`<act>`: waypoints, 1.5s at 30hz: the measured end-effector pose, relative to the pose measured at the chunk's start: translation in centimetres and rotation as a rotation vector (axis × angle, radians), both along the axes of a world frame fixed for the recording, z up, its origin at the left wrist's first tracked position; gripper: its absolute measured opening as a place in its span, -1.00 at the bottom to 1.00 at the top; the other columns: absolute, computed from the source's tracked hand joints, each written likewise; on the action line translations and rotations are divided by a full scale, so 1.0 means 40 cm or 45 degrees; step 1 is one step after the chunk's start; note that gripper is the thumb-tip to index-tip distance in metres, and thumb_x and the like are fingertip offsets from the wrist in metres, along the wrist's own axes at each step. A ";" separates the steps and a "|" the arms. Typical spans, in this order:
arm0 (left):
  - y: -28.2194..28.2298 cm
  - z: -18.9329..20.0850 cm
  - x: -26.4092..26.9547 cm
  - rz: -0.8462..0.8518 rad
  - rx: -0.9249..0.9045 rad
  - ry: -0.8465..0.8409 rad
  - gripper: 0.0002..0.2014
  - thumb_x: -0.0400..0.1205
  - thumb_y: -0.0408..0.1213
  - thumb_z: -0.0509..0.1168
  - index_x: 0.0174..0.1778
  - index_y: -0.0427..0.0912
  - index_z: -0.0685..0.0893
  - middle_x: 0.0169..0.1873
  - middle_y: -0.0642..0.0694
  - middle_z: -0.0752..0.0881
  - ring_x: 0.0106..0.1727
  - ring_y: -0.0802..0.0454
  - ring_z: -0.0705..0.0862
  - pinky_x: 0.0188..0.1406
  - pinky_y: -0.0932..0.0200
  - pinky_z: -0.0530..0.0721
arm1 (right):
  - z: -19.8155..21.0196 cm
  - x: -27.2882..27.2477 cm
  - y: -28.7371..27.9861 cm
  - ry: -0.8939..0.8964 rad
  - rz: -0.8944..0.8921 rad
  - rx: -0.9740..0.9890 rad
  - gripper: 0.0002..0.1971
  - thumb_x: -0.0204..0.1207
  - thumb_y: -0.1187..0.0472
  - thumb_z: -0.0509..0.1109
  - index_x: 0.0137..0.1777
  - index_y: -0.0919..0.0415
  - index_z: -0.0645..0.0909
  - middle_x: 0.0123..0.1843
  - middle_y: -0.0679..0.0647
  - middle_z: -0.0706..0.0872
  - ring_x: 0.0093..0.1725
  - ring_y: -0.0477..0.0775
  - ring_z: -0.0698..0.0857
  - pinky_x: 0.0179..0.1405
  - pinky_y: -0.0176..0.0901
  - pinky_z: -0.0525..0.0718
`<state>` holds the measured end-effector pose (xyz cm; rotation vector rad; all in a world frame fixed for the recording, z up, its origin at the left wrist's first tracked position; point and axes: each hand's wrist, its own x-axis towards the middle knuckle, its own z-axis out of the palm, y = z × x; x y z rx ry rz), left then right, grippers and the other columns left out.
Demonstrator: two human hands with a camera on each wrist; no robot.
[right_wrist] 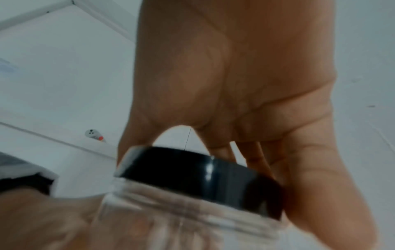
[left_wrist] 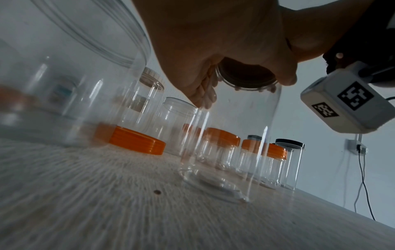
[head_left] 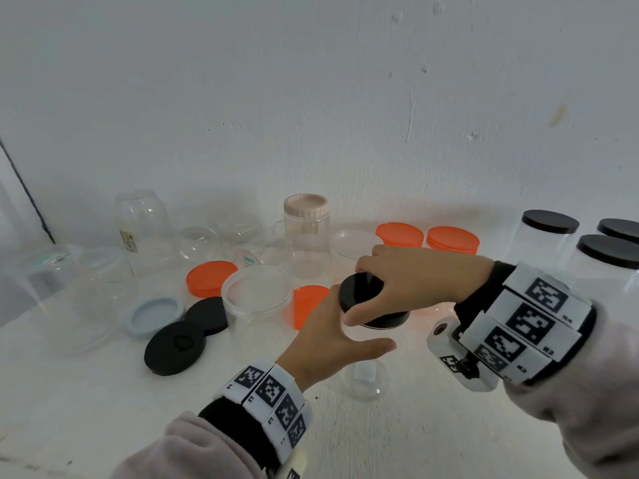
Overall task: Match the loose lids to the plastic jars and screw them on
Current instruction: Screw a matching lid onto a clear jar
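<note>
The right hand (head_left: pixel 411 278) comes down from above with its fingers (right_wrist: pixel 222 150) and thumb curled round the rim of a black screw lid (head_left: pixel 363 299), which sits on the mouth of a clear plastic jar (left_wrist: pixel 230 135) standing upright on the white table (head_left: pixel 103 392). The left hand (head_left: pixel 328 337) wraps the jar's upper wall just under the lid, thumb stretched across the near side, steadying it. The lid looks slightly tilted on the threads in the right wrist view, so this reads as the screwing-on step, probably early in the turn; how far it is threaded cannot be told. The next move likely calls for levelling the lid, then twisting with the right hand while the left keeps the jar from spinning. The right wrist is arched high over the lid, the left forearm reaching in low from the near side. Left of the held jar stand a wide open jar (head_left: pixel 257 299), loose orange lids (head_left: pixel 211 276), two loose black lids (head_left: pixel 174 347) and a pale blue lid (head_left: pixel 154 314); right of it stand black-lidded jars (head_left: pixel 549 236); behind it, orange-lidded jars (head_left: pixel 401 235).
</note>
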<state>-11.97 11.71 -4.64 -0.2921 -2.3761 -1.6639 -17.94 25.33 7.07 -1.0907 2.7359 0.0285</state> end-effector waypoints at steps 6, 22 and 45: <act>0.002 -0.001 -0.001 0.011 -0.003 -0.007 -0.29 0.24 0.08 0.60 0.29 0.30 0.44 0.17 0.32 0.65 0.23 0.39 0.60 0.13 0.40 0.56 | 0.015 -0.019 0.019 -0.241 0.069 0.021 -0.25 0.29 -0.37 0.47 0.45 -0.20 0.34 0.19 -0.22 0.43 0.12 -0.16 0.54 0.01 -0.23 0.56; -0.001 -0.001 -0.003 0.007 0.007 -0.023 -0.29 0.24 0.10 0.59 0.28 0.35 0.42 0.18 0.34 0.64 0.25 0.38 0.59 0.13 0.45 0.54 | 0.008 -0.020 0.043 -0.224 0.139 -0.057 -0.21 0.32 -0.32 0.46 0.55 -0.25 0.29 0.24 -0.30 0.42 0.24 -0.15 0.49 0.25 -0.10 0.57; 0.000 -0.005 -0.005 -0.005 0.008 -0.005 -0.29 0.29 0.03 0.60 0.30 0.36 0.41 0.20 0.33 0.62 0.27 0.35 0.59 0.14 0.42 0.56 | -0.049 -0.003 0.045 0.101 0.039 -0.233 -0.28 0.20 -0.60 0.24 0.22 -0.13 0.47 0.03 -0.15 0.47 -0.02 -0.08 0.55 -0.16 -0.23 0.53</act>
